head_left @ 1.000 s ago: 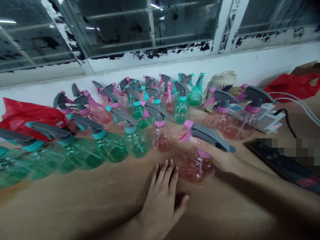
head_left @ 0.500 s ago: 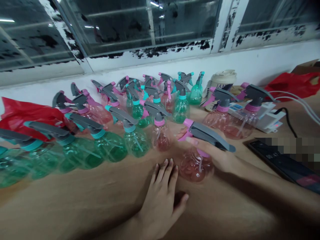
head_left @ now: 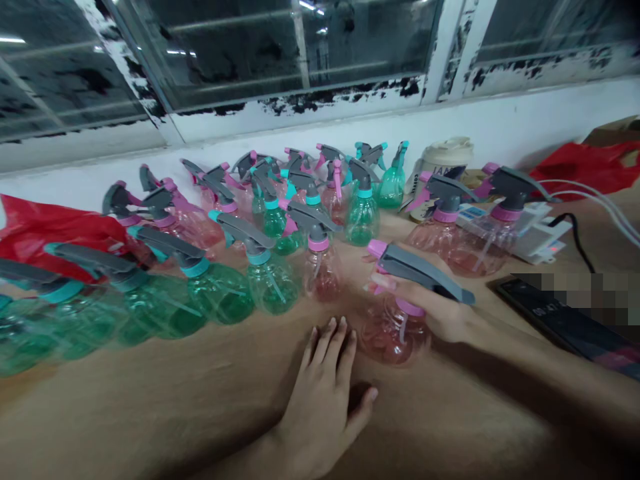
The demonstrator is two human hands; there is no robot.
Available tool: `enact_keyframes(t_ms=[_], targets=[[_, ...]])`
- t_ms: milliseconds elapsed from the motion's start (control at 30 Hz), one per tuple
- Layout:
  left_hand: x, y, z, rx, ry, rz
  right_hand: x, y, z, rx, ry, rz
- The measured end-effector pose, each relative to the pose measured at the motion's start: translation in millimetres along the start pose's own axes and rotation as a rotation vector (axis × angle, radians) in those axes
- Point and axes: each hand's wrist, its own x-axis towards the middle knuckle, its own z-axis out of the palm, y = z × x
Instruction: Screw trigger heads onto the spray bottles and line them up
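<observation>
My right hand [head_left: 435,310] is wrapped round the neck of a pink spray bottle [head_left: 395,330] with a grey head and pink nozzle [head_left: 417,270]. A finger lies on its pink trigger, which is pulled in. The bottle stands on the brown table [head_left: 150,413]. My left hand [head_left: 325,393] lies flat on the table just left of that bottle, fingers stretched out, holding nothing. A small pink spray bottle [head_left: 320,270] and a green spray bottle [head_left: 267,280] stand just beyond my left hand.
Several green and pink spray bottles [head_left: 210,213] crowd the table up to the white wall. Two more pink bottles [head_left: 465,237] stand at the right by a white power strip [head_left: 540,240], a cup [head_left: 443,163], a black device [head_left: 560,320] and red bags [head_left: 50,230].
My right hand's finger has squeezed the pink trigger inward on the bottle. My left hand has stayed flat in place.
</observation>
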Motion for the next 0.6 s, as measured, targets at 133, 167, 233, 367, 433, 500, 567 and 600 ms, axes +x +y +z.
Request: enact_keyframes(t_ms=[133, 167, 233, 367, 433, 500, 567, 600], targets=[[-0.2, 0.1, -0.1, 0.006, 0.002, 0.004, -2.5, 9.1, 0.2, 0.083, -0.012, 0.05], [-0.4, 0.1, -0.1, 0.006, 0.004, 0.005, -2.4, 10.3, 0.1, 0.088, -0.012, 0.045], [-0.7, 0.1, -0.2, 0.002, 0.014, 0.009, -1.2, 10.8, 0.1, 0.084, -0.019, 0.02], [-0.7, -0.1, -0.6, -0.016, 0.024, 0.011, 2.4, 7.6, 1.1, 0.104, -0.042, -0.004], [-0.5, -0.1, -0.5, -0.016, 0.021, 0.007, 3.1, 5.8, 1.9, 0.105, -0.038, -0.022], [-0.4, -0.2, -0.1, -0.012, 0.016, 0.005, 2.8, 5.1, 2.3, 0.09, -0.035, -0.044], [-0.3, -0.2, 0.3, -0.01, 0.013, 0.008, 1.9, 5.6, 2.5, 0.084, -0.02, -0.062], [-0.2, -0.2, 0.5, -0.009, 0.011, 0.009, 1.4, 5.9, 2.5, 0.082, -0.016, -0.069]])
